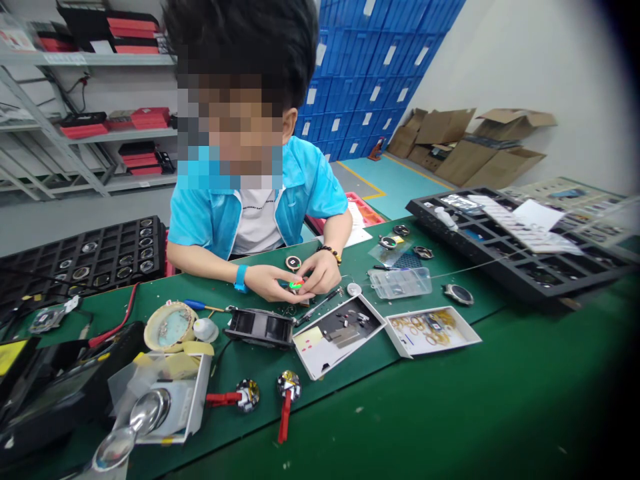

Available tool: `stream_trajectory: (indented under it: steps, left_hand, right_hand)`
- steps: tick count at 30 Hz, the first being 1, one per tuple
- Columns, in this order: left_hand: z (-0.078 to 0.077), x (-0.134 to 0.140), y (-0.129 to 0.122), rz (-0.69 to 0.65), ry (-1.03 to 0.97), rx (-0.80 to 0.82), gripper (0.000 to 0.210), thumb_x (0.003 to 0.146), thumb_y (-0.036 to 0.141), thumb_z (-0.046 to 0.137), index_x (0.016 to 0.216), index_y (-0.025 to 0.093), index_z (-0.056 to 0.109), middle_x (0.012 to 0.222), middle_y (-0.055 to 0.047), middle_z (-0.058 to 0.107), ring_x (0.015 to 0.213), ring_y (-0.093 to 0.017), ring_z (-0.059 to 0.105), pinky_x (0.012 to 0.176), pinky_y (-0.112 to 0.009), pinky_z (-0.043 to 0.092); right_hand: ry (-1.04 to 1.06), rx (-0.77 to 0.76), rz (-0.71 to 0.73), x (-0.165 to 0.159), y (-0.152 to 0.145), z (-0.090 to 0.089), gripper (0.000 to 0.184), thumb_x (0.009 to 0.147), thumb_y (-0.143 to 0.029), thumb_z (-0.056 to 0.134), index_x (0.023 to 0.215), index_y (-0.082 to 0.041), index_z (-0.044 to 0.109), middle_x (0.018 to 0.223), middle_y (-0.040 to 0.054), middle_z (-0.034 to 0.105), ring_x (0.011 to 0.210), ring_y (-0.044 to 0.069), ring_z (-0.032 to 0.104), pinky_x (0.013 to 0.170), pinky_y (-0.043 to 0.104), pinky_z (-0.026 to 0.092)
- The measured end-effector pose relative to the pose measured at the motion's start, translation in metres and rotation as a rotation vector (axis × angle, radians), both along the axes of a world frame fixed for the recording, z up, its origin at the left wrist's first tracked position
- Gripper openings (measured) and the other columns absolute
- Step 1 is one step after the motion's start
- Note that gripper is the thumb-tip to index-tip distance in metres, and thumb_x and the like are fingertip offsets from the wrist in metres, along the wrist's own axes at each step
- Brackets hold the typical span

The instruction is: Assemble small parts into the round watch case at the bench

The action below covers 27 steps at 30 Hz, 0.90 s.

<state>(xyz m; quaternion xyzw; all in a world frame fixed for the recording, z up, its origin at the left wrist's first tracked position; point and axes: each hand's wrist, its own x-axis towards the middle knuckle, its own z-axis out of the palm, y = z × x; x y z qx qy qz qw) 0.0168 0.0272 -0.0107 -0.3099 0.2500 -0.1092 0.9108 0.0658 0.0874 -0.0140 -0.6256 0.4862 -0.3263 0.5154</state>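
Green bench [500, 400] | co-worker's hands [280, 279] pinch small round part [296, 285], seemingly | own grip unseen

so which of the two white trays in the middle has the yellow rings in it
The right-hand white tray, the one lying nearer the black compartment tray. It holds yellow rings; the left white tray holds small dark parts on a grey card.

An electronics assembly workshop: a green-matted table [500, 400] strewn with small parts, black compartment trays [525, 260], stacked blue crates [380, 67], metal shelving [85, 133], and cardboard boxes [470, 147].
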Motion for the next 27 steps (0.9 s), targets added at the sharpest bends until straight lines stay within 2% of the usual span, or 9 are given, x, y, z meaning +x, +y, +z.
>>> stream_trajectory:
  steps: [3, 5, 12, 17, 21, 24, 27]
  left_hand:
    - [0.001, 0.000, 0.001, 0.010, 0.071, -0.019, 0.052, 0.098, 0.027, 0.052, 0.146, 0.006, 0.045, 0.127, -0.019, 0.059, 0.132, -0.021, 0.059, 0.110, -0.031, 0.053]
    - [0.000, 0.000, 0.002, 0.014, 0.070, -0.001, 0.054, 0.098, 0.027, 0.051, 0.148, 0.009, 0.042, 0.127, -0.018, 0.058, 0.132, -0.022, 0.059, 0.109, -0.033, 0.054]
    - [0.000, 0.006, 0.002, 0.016, 0.049, -0.191, 0.059, 0.094, 0.036, 0.056, 0.142, 0.005, 0.045, 0.123, -0.020, 0.055, 0.137, -0.024, 0.054, 0.115, -0.035, 0.048]
    - [-0.003, 0.010, 0.000, 0.030, 0.063, -0.244, 0.060, 0.091, 0.039, 0.060, 0.138, 0.004, 0.049, 0.122, -0.020, 0.057, 0.135, -0.024, 0.054, 0.117, -0.034, 0.046]
    - [-0.003, 0.010, -0.003, 0.041, 0.085, -0.280, 0.057, 0.092, 0.036, 0.058, 0.139, 0.006, 0.049, 0.123, -0.020, 0.058, 0.135, -0.023, 0.055, 0.116, -0.036, 0.046]
    - [0.000, 0.012, -0.004, 0.044, 0.113, -0.259, 0.056, 0.092, 0.033, 0.057, 0.140, 0.007, 0.050, 0.122, -0.018, 0.059, 0.134, -0.023, 0.056, 0.113, -0.036, 0.049]
    - [0.001, 0.014, -0.005, 0.031, 0.082, -0.126, 0.056, 0.094, 0.030, 0.049, 0.146, 0.009, 0.046, 0.120, -0.017, 0.059, 0.131, -0.022, 0.058, 0.108, -0.035, 0.053]
  right_hand:
    - [-0.112, -0.053, 0.226, -0.023, -0.014, -0.012, 0.039, 0.102, -0.032, 0.049, 0.130, -0.005, 0.055, 0.108, 0.0120, 0.064, 0.101, 0.021, 0.072, 0.078, 0.019, 0.059]
    - [-0.126, -0.070, 0.296, -0.032, -0.021, -0.018, 0.034, 0.099, -0.024, 0.057, 0.131, -0.013, 0.055, 0.110, 0.0105, 0.067, 0.097, 0.021, 0.073, 0.074, 0.024, 0.063]
    - [-0.101, -0.150, 0.278, -0.023, -0.024, -0.019, 0.032, 0.102, -0.029, 0.052, 0.130, -0.013, 0.052, 0.106, 0.0114, 0.066, 0.090, 0.021, 0.069, 0.075, 0.029, 0.059]
    - [-0.113, -0.199, 0.379, -0.024, -0.032, -0.023, 0.039, 0.100, -0.028, 0.056, 0.136, -0.015, 0.047, 0.112, 0.0125, 0.065, 0.091, 0.022, 0.068, 0.070, 0.028, 0.055]
    - [-0.106, -0.175, 0.375, -0.025, -0.035, -0.022, 0.036, 0.100, -0.026, 0.056, 0.134, -0.019, 0.048, 0.108, 0.0106, 0.066, 0.086, 0.021, 0.067, 0.066, 0.027, 0.052]
    - [-0.107, -0.163, 0.371, -0.024, -0.036, -0.017, 0.033, 0.100, -0.025, 0.055, 0.132, -0.020, 0.049, 0.106, 0.0093, 0.066, 0.085, 0.020, 0.067, 0.066, 0.026, 0.052]
    - [-0.112, -0.142, 0.403, -0.024, -0.039, -0.010, 0.031, 0.102, -0.027, 0.052, 0.132, -0.018, 0.051, 0.105, 0.0106, 0.066, 0.085, 0.019, 0.068, 0.066, 0.026, 0.051]
